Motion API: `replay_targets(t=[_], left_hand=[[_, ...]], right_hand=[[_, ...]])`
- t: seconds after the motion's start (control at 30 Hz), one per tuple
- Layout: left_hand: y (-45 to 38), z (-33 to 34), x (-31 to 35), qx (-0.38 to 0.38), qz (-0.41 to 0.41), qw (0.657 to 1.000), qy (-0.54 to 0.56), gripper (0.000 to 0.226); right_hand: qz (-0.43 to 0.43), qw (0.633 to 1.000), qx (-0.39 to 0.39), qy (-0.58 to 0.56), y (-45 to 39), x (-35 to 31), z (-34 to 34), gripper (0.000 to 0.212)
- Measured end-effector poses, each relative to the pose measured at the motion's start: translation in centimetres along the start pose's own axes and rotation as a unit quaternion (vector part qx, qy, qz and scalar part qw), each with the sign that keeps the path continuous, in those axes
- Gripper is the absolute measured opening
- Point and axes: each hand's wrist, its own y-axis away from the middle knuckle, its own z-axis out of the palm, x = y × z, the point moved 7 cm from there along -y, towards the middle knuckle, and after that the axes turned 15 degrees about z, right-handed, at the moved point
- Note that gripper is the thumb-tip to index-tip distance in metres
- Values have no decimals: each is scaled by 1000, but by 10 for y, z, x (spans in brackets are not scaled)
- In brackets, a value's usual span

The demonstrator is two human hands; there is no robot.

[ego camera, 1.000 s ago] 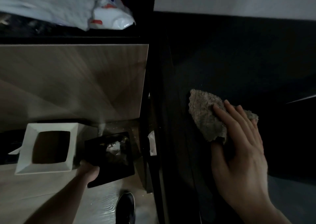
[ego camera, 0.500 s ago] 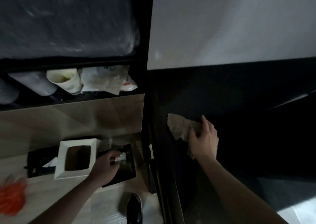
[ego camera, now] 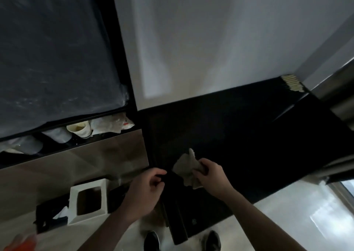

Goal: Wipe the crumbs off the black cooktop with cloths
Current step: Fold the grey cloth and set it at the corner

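Bunching the grey-beige cloth [ego camera: 184, 165] in the right hand [ego camera: 209, 176]: fingers closed on its near corner, most of the fabric standing up crumpled ahead and to the left of the knuckles, no longer pressed flat under an open palm as it was a second ago. Left hand [ego camera: 146, 190] has come up from the dark tray beside the white square box [ego camera: 88, 201], which it gripped a second ago; it now sits at the left edge of the black cooktop [ego camera: 239, 135], fingers curled, thumb and forefinger pinched on something dark at that edge. Cannot tell what it grips, or whether it holds anything at all. Reading: the wiping stroke is interrupted; cloth is being regathered or refolded, possibly for hand-off between hands. No crumbs resolvable on the glass in this light, so progress cannot be scored. Edges: the cooktop's left rim runs directly between the two hands; beyond it, left of the left hand, wooden counter [ego camera: 67, 172], with the box near the wrist. Front edge lies just behind the right wrist, floor below. Open room: ahead and right of the right hand the black surface appears bare, up to the white wall [ego camera: 210, 40] and a metal cylinder [ego camera: 341, 89] at far right.
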Motion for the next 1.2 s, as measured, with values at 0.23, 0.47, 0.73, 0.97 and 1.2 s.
replay_targets(t=[0.23, 0.47, 0.73, 0.97, 1.2], left_hand=[[-46, 79, 127, -104, 119, 987, -36, 53], [-79, 215, 222, -283, 120, 948, -85, 48], [-99, 299, 283, -180, 64, 981, 20, 22], [-138, 332, 293, -86, 16, 988, 125, 15], [-208, 367, 293, -69, -17, 978, 196, 14]], right_hand=[[-77, 997, 10, 18, 71, 46, -111, 24], [-124, 991, 1, 40, 87, 122, -218, 30], [-88, 994, -22, -67, 61, 215, -323, 21], [-39, 983, -87, -157, 4, 254, -354, 28], [11, 970, -95, -224, -65, 268, -398, 19]])
